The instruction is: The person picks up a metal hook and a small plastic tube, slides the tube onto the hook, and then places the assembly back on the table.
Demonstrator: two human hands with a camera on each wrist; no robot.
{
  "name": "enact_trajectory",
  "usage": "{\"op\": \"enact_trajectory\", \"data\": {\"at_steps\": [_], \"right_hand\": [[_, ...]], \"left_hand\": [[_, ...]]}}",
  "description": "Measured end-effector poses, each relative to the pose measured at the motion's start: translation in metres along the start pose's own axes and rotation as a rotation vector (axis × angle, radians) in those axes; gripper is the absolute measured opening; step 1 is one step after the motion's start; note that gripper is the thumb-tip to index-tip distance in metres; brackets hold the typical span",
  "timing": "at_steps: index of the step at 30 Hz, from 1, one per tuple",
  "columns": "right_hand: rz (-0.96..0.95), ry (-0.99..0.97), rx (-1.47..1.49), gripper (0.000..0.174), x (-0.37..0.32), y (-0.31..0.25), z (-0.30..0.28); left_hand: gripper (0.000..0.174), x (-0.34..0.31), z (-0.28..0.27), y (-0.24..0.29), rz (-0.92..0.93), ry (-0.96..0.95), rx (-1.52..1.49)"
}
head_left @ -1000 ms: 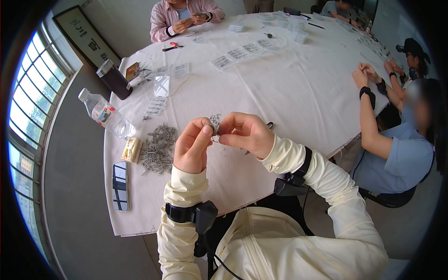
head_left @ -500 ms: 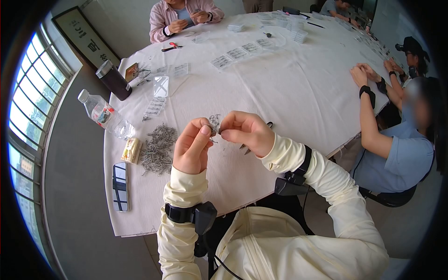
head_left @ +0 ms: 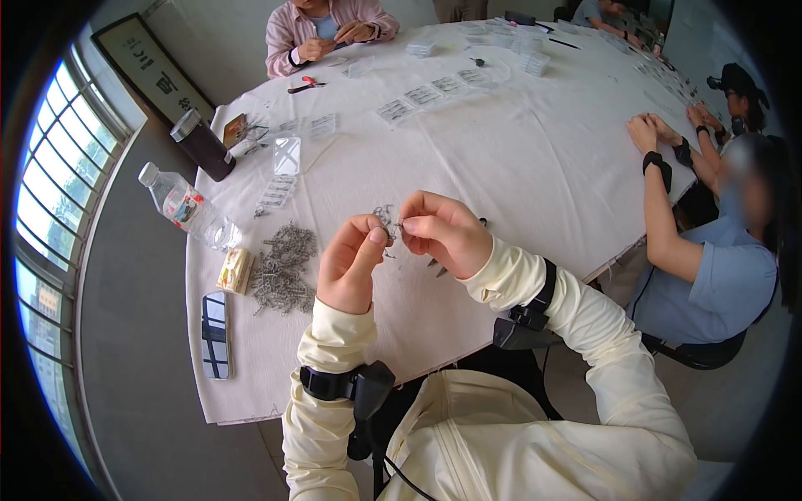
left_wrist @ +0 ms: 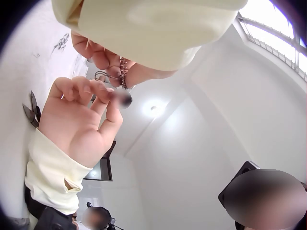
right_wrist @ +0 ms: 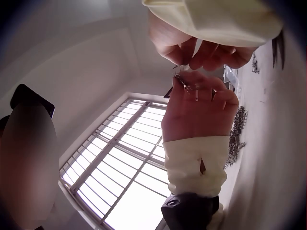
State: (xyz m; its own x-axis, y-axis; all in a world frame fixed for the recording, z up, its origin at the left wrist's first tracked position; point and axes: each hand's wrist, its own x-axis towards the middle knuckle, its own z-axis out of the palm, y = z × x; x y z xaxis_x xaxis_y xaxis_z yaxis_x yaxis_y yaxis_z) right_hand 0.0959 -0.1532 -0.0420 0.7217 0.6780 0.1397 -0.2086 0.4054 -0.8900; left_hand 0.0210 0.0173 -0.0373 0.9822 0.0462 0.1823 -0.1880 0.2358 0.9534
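In the head view, my left hand (head_left: 348, 263) pinches a small metal wire piece (head_left: 387, 219) between thumb and fingers. In the left wrist view it shows as a row of small coils (left_wrist: 123, 72) with thin wire loops (left_wrist: 105, 75) at its side. My right hand (head_left: 447, 234) is just to the right, thumb and forefinger pinched together at the wire loops. A metallic bit (right_wrist: 184, 85) glints at the left fingertips in the right wrist view. Pliers (head_left: 439, 267) lie partly hidden under the right hand. Left of the hands is a heap of grey wire pieces (head_left: 284, 267).
Beside the heap are a tissue pack (head_left: 236, 269), a phone (head_left: 216, 334), a plastic bottle (head_left: 188, 204) and a dark thermos (head_left: 203, 144). Clear trays (head_left: 413, 104) of small parts stand farther back on the cloth-covered table (head_left: 518, 167). Other people sit around it.
The right fingertips have drawn slightly back and up from the left ones, and the hand has turned a little. The left hand has shifted slightly right, still holding the wire piece.
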Motion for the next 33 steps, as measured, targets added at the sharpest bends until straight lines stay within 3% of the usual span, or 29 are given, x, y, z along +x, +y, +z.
{"op": "enact_trajectory", "data": {"at_steps": [3,16,29,33], "right_hand": [[0.006,0.065,0.036,0.015,0.001,0.002,0.001],[-0.127,0.018,-0.231,0.011,-0.004,-0.005,0.005],[-0.096,-0.009,-0.229,0.015,-0.005,-0.009,0.004],[-0.083,-0.042,-0.212,0.016,-0.005,-0.010,0.002]], "left_hand": [[0.010,-0.002,0.008,0.004,0.042,0.020,0.083],[0.008,-0.004,0.016,0.003,0.240,0.176,0.377],[0.009,-0.005,0.013,0.002,0.276,0.211,0.472],[0.008,-0.006,0.015,0.008,0.205,0.140,0.282]]}}
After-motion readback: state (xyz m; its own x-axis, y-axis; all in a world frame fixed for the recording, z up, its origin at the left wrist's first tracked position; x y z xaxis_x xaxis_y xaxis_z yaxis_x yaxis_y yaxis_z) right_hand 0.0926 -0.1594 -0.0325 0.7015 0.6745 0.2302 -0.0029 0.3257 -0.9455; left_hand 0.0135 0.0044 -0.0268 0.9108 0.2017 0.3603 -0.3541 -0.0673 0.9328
